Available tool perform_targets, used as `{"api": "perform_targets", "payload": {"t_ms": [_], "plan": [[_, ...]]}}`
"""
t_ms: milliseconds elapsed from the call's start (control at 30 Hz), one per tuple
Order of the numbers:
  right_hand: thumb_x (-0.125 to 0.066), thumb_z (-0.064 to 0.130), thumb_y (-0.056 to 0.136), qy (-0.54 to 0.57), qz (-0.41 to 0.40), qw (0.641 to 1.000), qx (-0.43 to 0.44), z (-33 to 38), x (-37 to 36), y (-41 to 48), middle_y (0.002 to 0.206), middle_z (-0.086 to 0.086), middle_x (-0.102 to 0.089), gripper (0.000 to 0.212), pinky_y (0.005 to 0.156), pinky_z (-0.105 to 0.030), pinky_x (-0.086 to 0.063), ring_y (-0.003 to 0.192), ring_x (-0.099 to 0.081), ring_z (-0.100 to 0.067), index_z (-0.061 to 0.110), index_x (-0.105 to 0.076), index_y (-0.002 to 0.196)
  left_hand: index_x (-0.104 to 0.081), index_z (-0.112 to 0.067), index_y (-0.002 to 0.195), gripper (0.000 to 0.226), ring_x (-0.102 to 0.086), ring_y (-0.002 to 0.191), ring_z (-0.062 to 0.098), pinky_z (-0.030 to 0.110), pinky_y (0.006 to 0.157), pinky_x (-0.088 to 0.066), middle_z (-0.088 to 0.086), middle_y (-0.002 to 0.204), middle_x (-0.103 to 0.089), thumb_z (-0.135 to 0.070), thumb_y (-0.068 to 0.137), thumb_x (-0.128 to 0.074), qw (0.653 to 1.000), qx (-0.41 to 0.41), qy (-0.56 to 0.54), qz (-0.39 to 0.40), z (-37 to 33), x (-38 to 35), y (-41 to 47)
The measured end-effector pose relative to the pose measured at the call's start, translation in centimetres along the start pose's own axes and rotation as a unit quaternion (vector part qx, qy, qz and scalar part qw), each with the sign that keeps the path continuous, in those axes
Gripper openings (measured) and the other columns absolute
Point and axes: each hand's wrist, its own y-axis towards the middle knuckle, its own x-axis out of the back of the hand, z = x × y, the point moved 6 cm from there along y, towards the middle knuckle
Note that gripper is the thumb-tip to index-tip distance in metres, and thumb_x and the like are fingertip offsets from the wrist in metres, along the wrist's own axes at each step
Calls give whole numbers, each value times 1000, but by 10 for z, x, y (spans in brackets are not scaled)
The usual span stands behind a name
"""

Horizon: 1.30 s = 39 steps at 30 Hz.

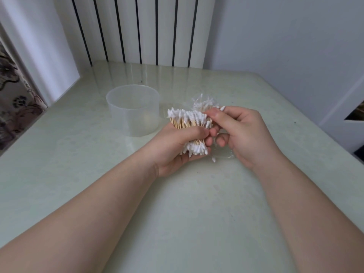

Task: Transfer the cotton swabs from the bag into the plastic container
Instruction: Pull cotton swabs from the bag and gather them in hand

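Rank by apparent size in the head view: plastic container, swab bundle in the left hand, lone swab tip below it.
Largest: plastic container.
Middle: swab bundle, partly hidden by the left hand.
Smallest: lone swab tip.

We've got a glossy pale-green surface (197,209), a white ribbed radiator (147,30) with dark gaps behind its far edge, floral fabric (17,109) far left, and a plain grey wall (285,36) on the right.
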Motion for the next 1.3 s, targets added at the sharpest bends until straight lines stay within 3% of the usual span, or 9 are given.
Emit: {"api": "perform_targets", "payload": {"t_ms": [167,367,500,567,700,867,1033,1167,1300], "plan": [[-65,17,95,48,-8,999,-9,1,-2,-1,64,-12,-63,18,54,-31,-42,61,-58,-28,8,-73,82,-68,-10,98,23,-65,70,11,25,69,-59,7,84,-68,6,94,-53,999,12,-42,-18,-2,3,1],[-62,17,98,111,-117,987,-5,8,22,2,78,-6,-72,17,53,-21,-47,65,-63,-13,9,-69,84,-71,-10,87,17,-63,66,15,31,71,-56,8,78,-66,5,90,-63,998,32,30,-49,2,11,0],[-66,13,95,61,-131,989,19,7,23,1,73,-5,-71,15,55,-23,-49,61,-61,-12,9,-72,82,-70,-7,93,13,-66,75,23,46,91,-56,12,79,-68,4,86,-67,995,16,15,-101,0,15,2],[-69,11,93,39,-131,990,26,8,20,1,73,-5,-74,6,56,-26,-50,62,-62,-15,15,-72,95,-70,-3,101,14,-70,84,27,47,89,-59,17,92,-72,4,89,-65,992,10,5,-123,0,18,1],[-73,11,89,-26,-107,993,41,8,13,-1,74,-7,-76,21,56,-26,-49,59,-61,-17,18,-70,109,-70,-2,113,23,-68,97,29,45,96,-55,22,113,-72,1,91,-64,994,13,1,-106,0,13,1],[-73,9,89,-66,-90,993,43,8,7,-4,73,-6,-76,18,54,-22,-48,57,-63,-8,13,-71,107,-72,-11,101,21,-71,86,17,30,77,-60,6,98,-76,4,92,-60,994,21,-26,-108,3,12,1],[-75,15,89,-128,-73,988,41,1,1,-4,70,-4,-75,12,60,-21,-51,56,-68,-12,23,-73,99,-67,-1,111,21,-69,96,30,42,86,-61,21,104,-69,5,94,-55,993,37,-69,-85,5,7,0],[-70,18,92,-172,-58,982,45,-2,-3,-3,75,2,-75,12,71,-20,-53,59,-70,-11,29,-75,94,-69,-3,105,17,-72,80,22,35,82,-60,20,93,-71,3,94,-57,993,43,-75,-83,6,7,0],[-65,20,96,-240,-34,967,74,-1,-5,-1,93,4,-70,19,85,-15,-48,69,-67,4,31,-76,107,-67,-4,103,15,-70,74,18,31,75,-61,17,85,-70,3,94,-58,992,48,-81,-80,6,7,0]]}}
